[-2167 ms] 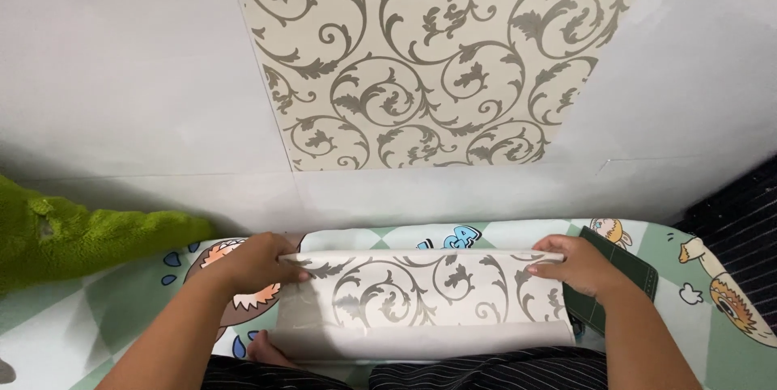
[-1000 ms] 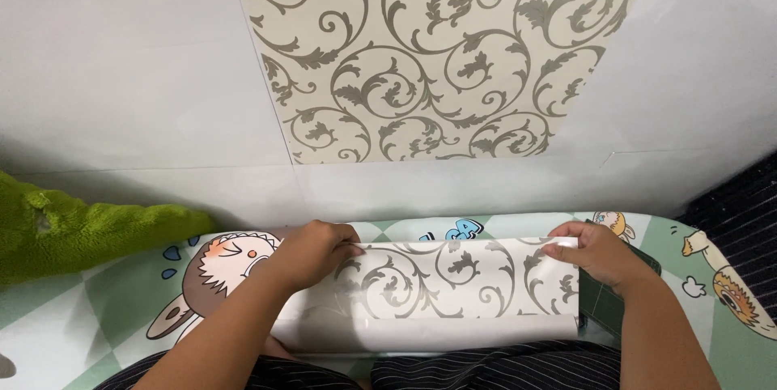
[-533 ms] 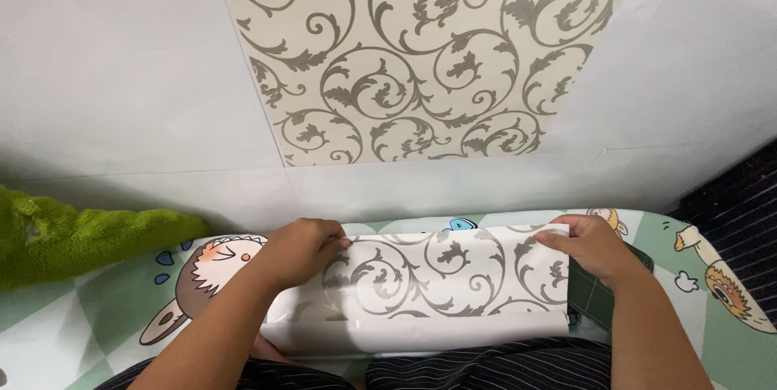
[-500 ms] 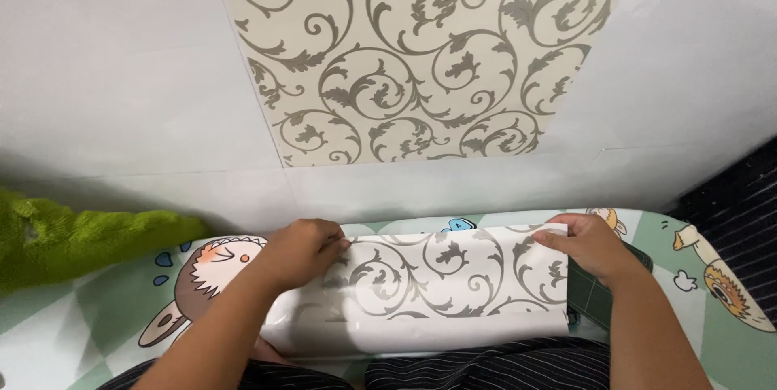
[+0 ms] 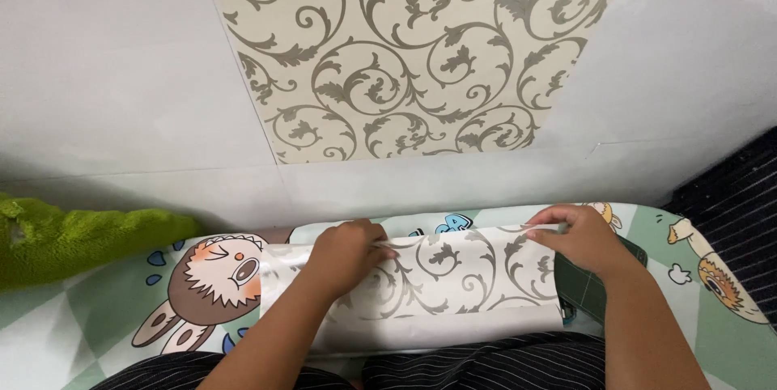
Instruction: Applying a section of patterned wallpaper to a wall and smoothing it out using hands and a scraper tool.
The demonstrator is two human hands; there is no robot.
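Pinching the top edge of the patterned sheet (image 5: 461, 277), your left hand (image 5: 348, 252) grips it near its middle while your right hand (image 5: 579, 236) grasps its upper right corner. That sheet (cream, with grey scrollwork) lies across your lap, over a cartoon-printed mat (image 5: 194, 285). A larger panel of the same pattern (image 5: 405, 50) is stuck to the white wall (image 5: 113, 74) just above. A green plush thing (image 5: 73, 240) sits well off to your left, and a dark green object (image 5: 587, 289) peeks out under your right wrist.
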